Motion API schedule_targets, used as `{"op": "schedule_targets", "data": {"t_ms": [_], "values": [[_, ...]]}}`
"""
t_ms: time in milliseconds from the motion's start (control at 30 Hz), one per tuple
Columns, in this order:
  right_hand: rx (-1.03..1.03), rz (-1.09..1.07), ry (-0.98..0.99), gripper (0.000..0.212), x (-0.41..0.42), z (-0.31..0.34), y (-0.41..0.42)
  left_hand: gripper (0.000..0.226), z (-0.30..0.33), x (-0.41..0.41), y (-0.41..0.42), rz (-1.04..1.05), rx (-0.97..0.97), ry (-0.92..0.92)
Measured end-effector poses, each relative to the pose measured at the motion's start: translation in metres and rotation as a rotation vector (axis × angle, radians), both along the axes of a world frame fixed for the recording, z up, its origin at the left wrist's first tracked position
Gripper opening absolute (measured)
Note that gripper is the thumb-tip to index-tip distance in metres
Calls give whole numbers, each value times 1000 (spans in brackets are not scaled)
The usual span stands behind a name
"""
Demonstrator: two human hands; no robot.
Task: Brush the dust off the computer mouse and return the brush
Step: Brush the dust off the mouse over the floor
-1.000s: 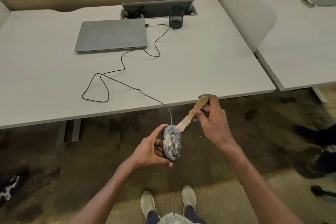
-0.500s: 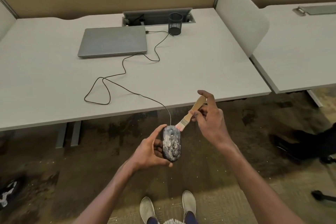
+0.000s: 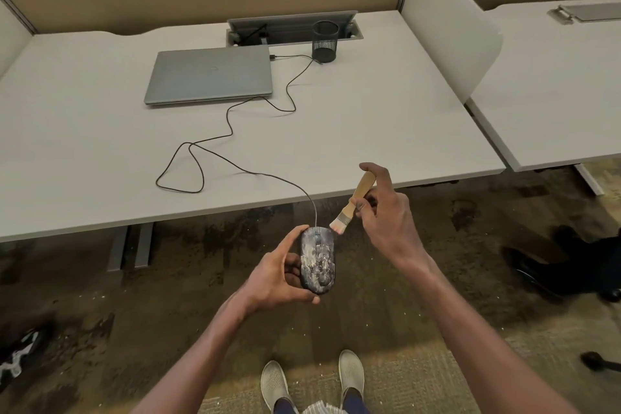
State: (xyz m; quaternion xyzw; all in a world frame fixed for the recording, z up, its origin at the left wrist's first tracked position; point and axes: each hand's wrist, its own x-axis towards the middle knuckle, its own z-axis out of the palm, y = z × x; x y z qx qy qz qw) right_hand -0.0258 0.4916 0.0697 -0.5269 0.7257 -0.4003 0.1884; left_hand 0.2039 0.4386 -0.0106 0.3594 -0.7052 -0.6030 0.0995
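The dust-mottled computer mouse (image 3: pixel 318 259) is sitting in the left hand (image 3: pixel 281 274), held off the front edge of the white desk (image 3: pixel 353 131) over the carpet, its underside hidden by curling fingers. The right hand (image 3: pixel 386 215) is pinching the wooden brush (image 3: pixel 353 203), pale bristles hovering just beside the mouse's front corner; contact is unclear. The thin cable (image 3: pixel 235 131) is trailing toward the closed laptop (image 3: pixel 210 75) and mesh cup (image 3: pixel 325 41)

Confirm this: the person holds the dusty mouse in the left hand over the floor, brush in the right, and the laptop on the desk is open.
Wrong on one count: the head view shows the laptop closed flat on the desk. The rest stands: left hand holds the mouse, right hand the brush.
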Motion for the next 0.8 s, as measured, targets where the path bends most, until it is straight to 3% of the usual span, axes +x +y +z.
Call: {"op": "schedule_targets", "data": {"t_ms": [300, 633, 800], "values": [[-14, 51, -46, 66, 7, 3, -4, 126, 2, -3, 3, -13, -12, -13], [-14, 83, 116, 70, 10, 12, -12, 125, 3, -1, 4, -34, -64, -32], [-9, 107, 65, 73, 16, 18, -16, 124, 6, -2, 4, -31, -67, -27]]}}
